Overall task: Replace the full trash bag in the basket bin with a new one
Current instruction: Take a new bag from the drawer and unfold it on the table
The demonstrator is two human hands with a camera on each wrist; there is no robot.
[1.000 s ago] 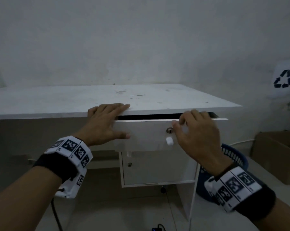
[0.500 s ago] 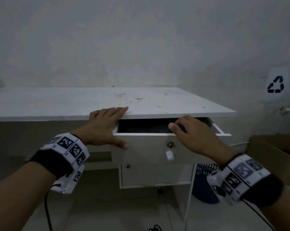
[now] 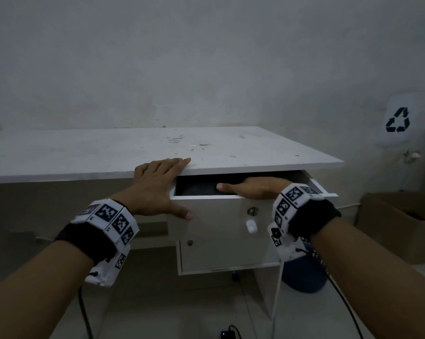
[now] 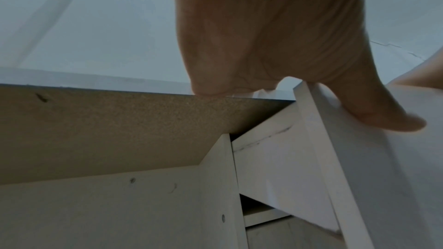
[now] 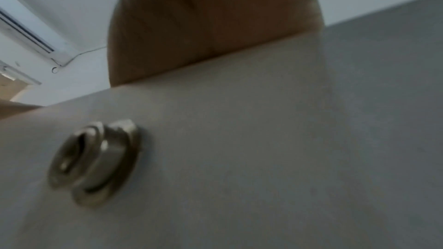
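Observation:
The white desk (image 3: 108,152) has its top drawer (image 3: 218,216) pulled out, with something dark inside (image 3: 196,188) that I cannot make out. My left hand (image 3: 157,187) rests on the desk edge, fingers flat on top and thumb against the drawer front (image 4: 359,158). My right hand (image 3: 253,188) reaches into the drawer; its thumb lies straight, and its fingers are hidden under the desk top. In the right wrist view only the heel of that hand (image 5: 210,26) shows above the drawer front. The blue basket bin (image 3: 304,275) stands on the floor right of the desk, mostly hidden behind my right wrist.
A metal lock (image 5: 95,160) and a white knob (image 3: 251,226) sit on the drawer front, above a lower cabinet door (image 3: 226,253). A cardboard box (image 3: 402,223) stands at the right below a recycling sign (image 3: 397,123). Cables and a small device (image 3: 224,335) lie on the floor.
The drawer has slid further out. My right hand has gone from the drawer's top edge into the drawer. My left hand has stayed on the desk edge.

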